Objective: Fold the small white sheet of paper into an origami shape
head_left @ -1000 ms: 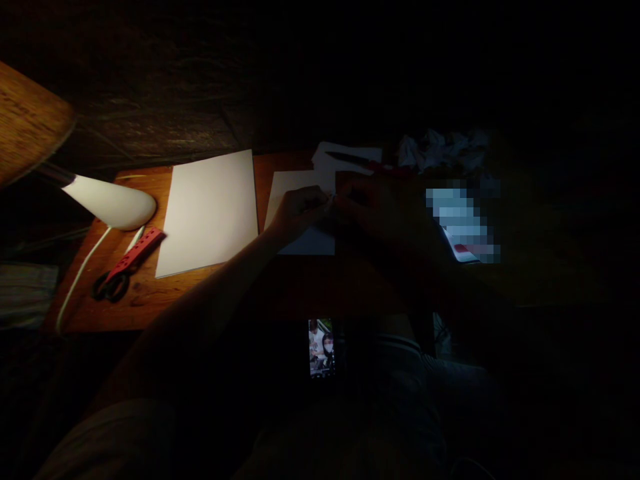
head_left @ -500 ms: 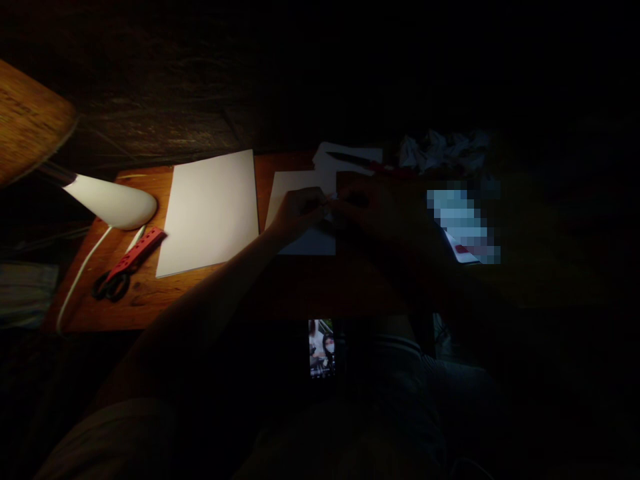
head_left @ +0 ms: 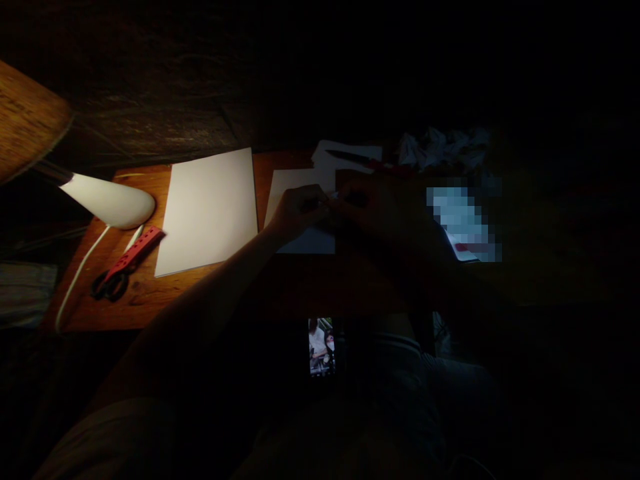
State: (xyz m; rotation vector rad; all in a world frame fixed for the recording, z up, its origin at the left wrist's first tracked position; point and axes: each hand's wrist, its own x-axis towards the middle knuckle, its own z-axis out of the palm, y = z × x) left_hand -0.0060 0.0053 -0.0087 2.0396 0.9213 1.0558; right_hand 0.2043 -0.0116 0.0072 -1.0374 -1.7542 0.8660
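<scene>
My left hand (head_left: 299,208) and my right hand (head_left: 364,200) meet over the middle of the wooden table, fingers pinched together. Between their fingertips is a small, pale folded paper piece (head_left: 334,195), mostly hidden and dim. Below my left hand lies a white sheet of paper (head_left: 300,179). Just beyond the hands, a knife (head_left: 350,159) with a dark blade and a reddish handle rests across more white paper (head_left: 327,147). Deep shadow covers most of my right hand.
A lamp (head_left: 110,200) glows at the left, beside a large stack of white paper (head_left: 207,213). Black-handled scissors (head_left: 117,283) lie against a red perforated strip (head_left: 135,253). Folded paper pieces (head_left: 443,148) sit at back right, near a lit phone (head_left: 463,250). Another lit screen (head_left: 321,350) shows below the table edge.
Both hands stay close together, with only slight finger movement around the small paper piece. The view has shifted slightly, and the picture on the lower screen has changed.
</scene>
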